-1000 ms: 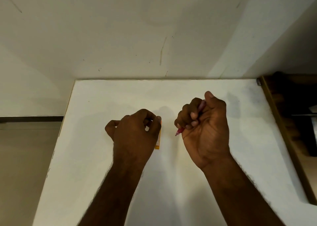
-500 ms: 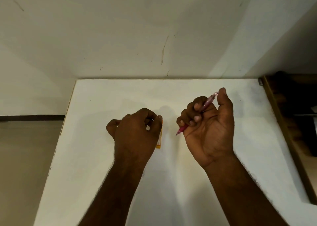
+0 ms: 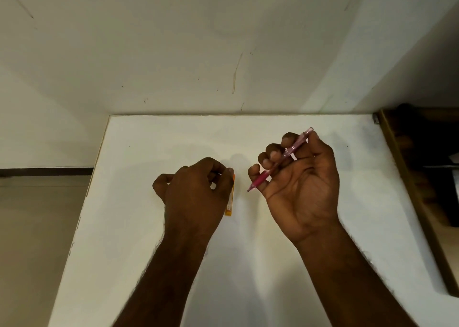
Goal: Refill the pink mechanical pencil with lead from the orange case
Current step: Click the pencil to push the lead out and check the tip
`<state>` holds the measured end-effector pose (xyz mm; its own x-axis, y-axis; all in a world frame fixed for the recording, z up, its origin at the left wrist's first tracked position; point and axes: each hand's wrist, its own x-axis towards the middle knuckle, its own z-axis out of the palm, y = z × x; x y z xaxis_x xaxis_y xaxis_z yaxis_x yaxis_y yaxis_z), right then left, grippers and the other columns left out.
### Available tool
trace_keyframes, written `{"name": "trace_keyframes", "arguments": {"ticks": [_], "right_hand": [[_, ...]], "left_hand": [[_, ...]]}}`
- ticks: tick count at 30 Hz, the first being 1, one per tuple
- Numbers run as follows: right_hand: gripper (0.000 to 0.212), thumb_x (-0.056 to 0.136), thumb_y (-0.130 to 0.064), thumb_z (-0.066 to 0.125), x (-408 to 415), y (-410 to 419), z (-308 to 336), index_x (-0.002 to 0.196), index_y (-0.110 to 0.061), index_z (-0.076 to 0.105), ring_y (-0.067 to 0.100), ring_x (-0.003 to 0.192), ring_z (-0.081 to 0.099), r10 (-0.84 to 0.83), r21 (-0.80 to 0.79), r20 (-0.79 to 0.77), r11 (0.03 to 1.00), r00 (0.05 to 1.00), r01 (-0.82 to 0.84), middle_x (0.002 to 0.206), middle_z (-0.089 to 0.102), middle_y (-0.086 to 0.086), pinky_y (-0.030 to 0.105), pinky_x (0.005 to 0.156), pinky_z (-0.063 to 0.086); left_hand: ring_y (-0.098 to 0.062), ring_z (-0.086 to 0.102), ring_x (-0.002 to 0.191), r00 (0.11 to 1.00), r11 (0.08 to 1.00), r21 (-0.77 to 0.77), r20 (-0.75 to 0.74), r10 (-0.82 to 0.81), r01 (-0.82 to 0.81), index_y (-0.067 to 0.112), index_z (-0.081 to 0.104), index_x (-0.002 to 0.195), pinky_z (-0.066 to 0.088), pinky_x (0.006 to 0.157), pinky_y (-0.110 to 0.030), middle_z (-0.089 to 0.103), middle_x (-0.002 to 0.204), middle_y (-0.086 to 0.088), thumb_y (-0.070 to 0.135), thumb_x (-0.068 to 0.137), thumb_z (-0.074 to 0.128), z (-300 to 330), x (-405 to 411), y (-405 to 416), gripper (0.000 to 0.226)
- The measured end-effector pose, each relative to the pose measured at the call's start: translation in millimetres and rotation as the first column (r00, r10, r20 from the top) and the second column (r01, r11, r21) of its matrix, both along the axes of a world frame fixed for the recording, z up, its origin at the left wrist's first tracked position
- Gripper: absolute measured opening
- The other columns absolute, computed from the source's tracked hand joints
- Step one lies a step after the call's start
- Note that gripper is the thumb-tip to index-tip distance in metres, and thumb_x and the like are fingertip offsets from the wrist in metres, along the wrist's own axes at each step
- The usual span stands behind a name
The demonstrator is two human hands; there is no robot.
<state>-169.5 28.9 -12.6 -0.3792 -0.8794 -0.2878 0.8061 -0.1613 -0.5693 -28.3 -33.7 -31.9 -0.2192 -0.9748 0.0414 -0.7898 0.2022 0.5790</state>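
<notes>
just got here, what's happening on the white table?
A person is partway through refilling a mechanical pencil. The right hand holds the pink mechanical pencil loosely in curled fingers, palm up, tip pointing down-left toward the middle of the white table. The left hand is closed over the orange case, which pokes out at its right side. Whether the case is open, or any lead is out, cannot be seen. No lead is visibly going into the pencil yet.

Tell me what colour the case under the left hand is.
Orange case, seen in the head view.
</notes>
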Motion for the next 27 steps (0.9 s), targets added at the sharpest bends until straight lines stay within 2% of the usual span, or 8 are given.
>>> {"name": "trace_keyframes", "arguments": {"ticks": [3, 6, 11, 19, 25, 27], "right_hand": [[0.047, 0.099, -0.053, 0.039, -0.6, -0.5, 1.9, 0.08, -0.015, 0.06, 0.017, 0.062, 0.047, 0.006, -0.027, 0.025, 1.0, 1.0, -0.005, 0.063, 0.053, 0.002, 0.035, 0.07, 0.043], [0.06, 0.096, -0.064, 0.039, 0.6, -0.1, 3.0, 0.078, -0.013, 0.065, 0.017, 0.059, 0.04, 0.01, -0.019, 0.071, 1.0, 0.997, -0.008, 0.054, 0.045, 0.001, 0.034, 0.067, 0.043], [0.054, 0.094, -0.052, 0.045, -0.3, 0.5, 5.5, 0.059, -0.013, 0.053, 0.019, 0.056, 0.034, -0.052, 0.02, 0.08, 0.999, 0.995, 0.05, 0.049, 0.036, 0.0, 0.035, 0.062, 0.039], [0.055, 0.095, -0.063, 0.044, -2.2, 2.1, 5.2, 0.066, -0.016, 0.05, 0.018, 0.059, 0.043, -0.035, -0.009, 0.108, 0.999, 0.994, 0.036, 0.058, 0.045, 0.0, 0.037, 0.072, 0.041], [0.058, 0.094, -0.065, 0.041, -0.1, 2.1, 7.0, 0.069, -0.014, 0.055, 0.017, 0.056, 0.031, 0.011, -0.038, 0.119, 0.999, 0.993, -0.007, 0.056, 0.038, -0.001, 0.034, 0.067, 0.039], [0.058, 0.093, -0.064, 0.041, -0.2, 2.3, 6.5, 0.066, -0.014, 0.051, 0.017, 0.057, 0.029, 0.008, -0.032, 0.12, 0.999, 0.993, -0.004, 0.057, 0.036, -0.001, 0.034, 0.066, 0.039]], "left_hand": [[0.002, 0.058, 0.071, 1.0, 1.0, -0.001, 0.01, 0.001, -0.001, 0.037, 0.058, 0.074, 0.015, 0.083, -0.031, 0.061, 0.065, 0.023, 0.054, 0.091, 0.058, -0.4, -0.7, -0.7, 0.024], [0.003, 0.059, 0.071, 1.0, 1.0, -0.006, 0.012, -0.006, 0.006, 0.037, 0.058, 0.074, 0.013, 0.08, -0.029, 0.061, 0.065, 0.023, 0.054, 0.092, 0.058, -0.7, -0.7, -0.9, 0.025], [0.002, 0.059, 0.072, 1.0, 1.0, -0.005, 0.011, -0.004, 0.004, 0.036, 0.059, 0.075, 0.013, 0.081, -0.03, 0.062, 0.066, 0.023, 0.055, 0.091, 0.057, -0.4, -0.3, -0.9, 0.025], [0.0, 0.061, 0.075, 1.0, 1.0, 0.006, 0.003, 0.001, -0.001, 0.034, 0.062, 0.078, 0.018, 0.086, -0.033, 0.065, 0.07, 0.021, 0.055, 0.092, 0.057, 0.7, -1.2, -0.5, 0.025], [0.0, 0.061, 0.076, 1.0, 1.0, 0.003, 0.005, 0.001, -0.001, 0.034, 0.062, 0.079, 0.017, 0.086, -0.033, 0.065, 0.07, 0.021, 0.054, 0.092, 0.057, 2.0, -1.4, -0.2, 0.024], [0.0, 0.061, 0.075, 1.0, 1.0, 0.003, 0.004, 0.002, -0.002, 0.035, 0.062, 0.077, 0.015, 0.084, -0.032, 0.064, 0.069, 0.021, 0.053, 0.092, 0.058, 2.1, -1.8, -0.4, 0.024]]}}
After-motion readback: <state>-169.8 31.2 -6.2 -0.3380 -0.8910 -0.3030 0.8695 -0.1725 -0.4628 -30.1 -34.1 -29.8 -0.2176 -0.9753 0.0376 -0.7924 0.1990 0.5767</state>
